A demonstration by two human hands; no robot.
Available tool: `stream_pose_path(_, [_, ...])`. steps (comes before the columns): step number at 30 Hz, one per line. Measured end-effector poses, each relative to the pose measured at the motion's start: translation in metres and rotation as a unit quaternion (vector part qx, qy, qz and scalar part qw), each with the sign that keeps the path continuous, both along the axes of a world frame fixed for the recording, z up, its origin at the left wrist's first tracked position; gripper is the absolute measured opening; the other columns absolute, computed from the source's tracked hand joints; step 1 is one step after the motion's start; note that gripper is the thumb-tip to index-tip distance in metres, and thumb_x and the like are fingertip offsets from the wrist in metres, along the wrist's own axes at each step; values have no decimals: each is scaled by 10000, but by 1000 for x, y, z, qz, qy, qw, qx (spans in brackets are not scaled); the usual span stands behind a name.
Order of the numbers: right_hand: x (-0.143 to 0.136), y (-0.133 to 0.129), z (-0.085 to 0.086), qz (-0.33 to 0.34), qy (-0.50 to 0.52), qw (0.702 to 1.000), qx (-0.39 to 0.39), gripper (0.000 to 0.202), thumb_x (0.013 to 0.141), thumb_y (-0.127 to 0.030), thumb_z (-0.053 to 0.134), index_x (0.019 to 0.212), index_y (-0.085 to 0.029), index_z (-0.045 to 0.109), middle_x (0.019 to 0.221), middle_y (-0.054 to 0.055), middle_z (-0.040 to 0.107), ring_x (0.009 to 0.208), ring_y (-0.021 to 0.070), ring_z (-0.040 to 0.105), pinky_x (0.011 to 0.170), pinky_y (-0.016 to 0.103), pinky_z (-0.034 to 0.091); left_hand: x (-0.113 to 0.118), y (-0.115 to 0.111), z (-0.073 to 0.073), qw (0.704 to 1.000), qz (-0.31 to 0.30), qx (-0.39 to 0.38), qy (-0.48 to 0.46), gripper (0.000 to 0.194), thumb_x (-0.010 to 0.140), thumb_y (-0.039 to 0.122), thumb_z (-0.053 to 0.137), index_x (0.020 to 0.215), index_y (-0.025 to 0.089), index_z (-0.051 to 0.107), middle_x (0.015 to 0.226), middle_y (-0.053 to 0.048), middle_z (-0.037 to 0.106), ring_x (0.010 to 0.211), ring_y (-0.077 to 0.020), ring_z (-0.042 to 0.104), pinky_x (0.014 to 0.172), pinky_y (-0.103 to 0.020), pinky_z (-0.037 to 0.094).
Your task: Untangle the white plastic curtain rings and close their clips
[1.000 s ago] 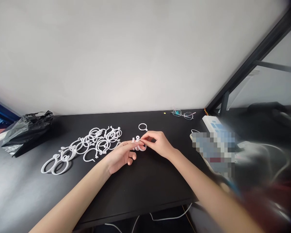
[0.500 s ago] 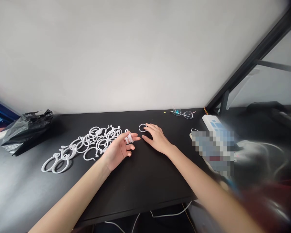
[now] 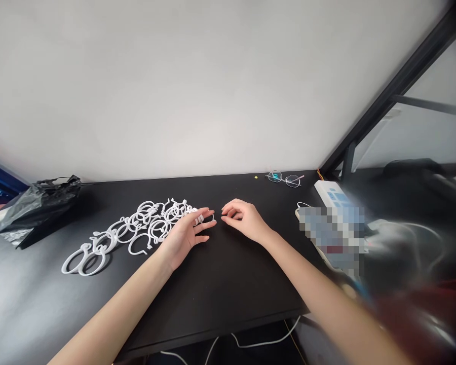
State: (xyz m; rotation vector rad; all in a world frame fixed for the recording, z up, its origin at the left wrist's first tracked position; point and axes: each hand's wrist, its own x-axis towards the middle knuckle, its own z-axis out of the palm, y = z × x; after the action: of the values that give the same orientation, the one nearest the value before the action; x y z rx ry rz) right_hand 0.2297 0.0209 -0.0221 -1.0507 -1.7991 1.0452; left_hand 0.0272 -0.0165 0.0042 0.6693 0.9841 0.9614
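Note:
Near the middle of the black table, my left hand (image 3: 188, 233) is palm up, its thumb and fingers holding small white ring pieces (image 3: 198, 219). A thin white ring (image 3: 213, 217) shows at its fingertips, partly hidden behind them. Just to the right, my right hand (image 3: 247, 219) is bent with thumb and index fingertips apart and nothing visible between them. A pile of white plastic rings (image 3: 139, 243) with small knobs lies to the left, some overlapping, its right end partly covered by my left hand.
A black plastic bag (image 3: 41, 208) lies at the far left. Eyeglasses (image 3: 285, 179) rest near the wall. On the right are a white box (image 3: 332, 195) and a blurred, pixelated object (image 3: 323, 233) with cables. The table's front edge (image 3: 213, 333) shows below.
The thin white ring has moved left, from my right fingertips to my left hand's fingertips. My right fingers have curled in and no longer touch it. The view has shifted slightly.

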Motion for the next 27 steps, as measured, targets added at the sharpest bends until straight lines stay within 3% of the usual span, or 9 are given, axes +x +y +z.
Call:
stream_pose_path(4, [-5, -3, -4, 3, -100, 992, 81, 127, 823, -197, 632, 948, -197, 657, 1067, 59, 616, 814, 148, 598, 619, 265, 510, 1, 1, -4, 1000, -24, -6, 6, 271, 879, 350, 620, 1110, 209, 636, 1338, -81, 584, 1182, -252, 583, 647, -219, 554])
stream_pose_path(8, [-9, -7, -5, 16, -175, 974, 142, 192, 855, -220, 630, 1043, -220, 669, 1198, 64, 598, 1039, 203, 565, 857, 360, 511, 0, 3, -8, 999, -31, 1, 8, 286, 866, 383, 637, 1101, 220, 638, 1320, -72, 595, 1169, -247, 587, 661, -227, 557])
stream_pose_path(11, [-10, -8, -4, 38, -205, 964, 165, 236, 874, -235, 623, 1106, -219, 666, 1240, 68, 597, 1105, 218, 537, 957, 400, 475, -1, 4, -8, 1000, -13, 2, 4, 252, 865, 355, 636, 1071, 210, 649, 1243, -72, 633, 1058, -216, 631, 641, -226, 558])
stream_pose_path(16, [-12, -9, -2, 51, -244, 952, 179, 206, 882, -251, 624, 1073, -194, 672, 1251, 100, 598, 1145, 253, 517, 972, 439, 462, -4, 6, 2, 997, 34, 11, -72, 141, 871, 301, 611, 936, 185, 660, 955, -44, 673, 743, -136, 644, 531, -201, 528])
stream_pose_path(19, [-13, -10, -1, 50, -246, 952, 177, 52, 882, -218, 618, 883, -185, 659, 1182, 92, 614, 1098, 243, 536, 936, 418, 475, -9, 7, 8, 995, 78, 22, -65, 159, 870, 313, 603, 928, 175, 658, 983, -52, 676, 637, -107, 622, 471, -183, 499])
stream_pose_path(21, [-13, -10, 0, 54, -237, 955, 171, 101, 882, -199, 614, 783, -181, 611, 1126, 82, 623, 1062, 230, 552, 911, 398, 482, -12, 8, 10, 994, 95, 29, -35, 195, 871, 318, 597, 979, 169, 661, 1109, -78, 669, 640, -105, 634, 465, -177, 498])
stream_pose_path(24, [-10, -10, 5, 35, -187, 968, 164, 109, 894, -203, 596, 787, -185, 582, 1132, 80, 613, 1056, 213, 575, 909, 383, 483, -13, 9, 8, 995, 94, 37, 10, 258, 867, 327, 598, 1068, 177, 658, 1262, -92, 621, 668, -106, 654, 470, -168, 504])
stream_pose_path(27, [-7, -12, 10, 3, -98, 978, 183, 90, 904, -230, 586, 823, -195, 607, 1188, 83, 603, 1080, 202, 595, 941, 373, 482, -10, 8, 4, 997, 56, 24, 44, 277, 851, 335, 621, 1079, 186, 673, 1282, -86, 607, 649, -95, 648, 451, -156, 488])
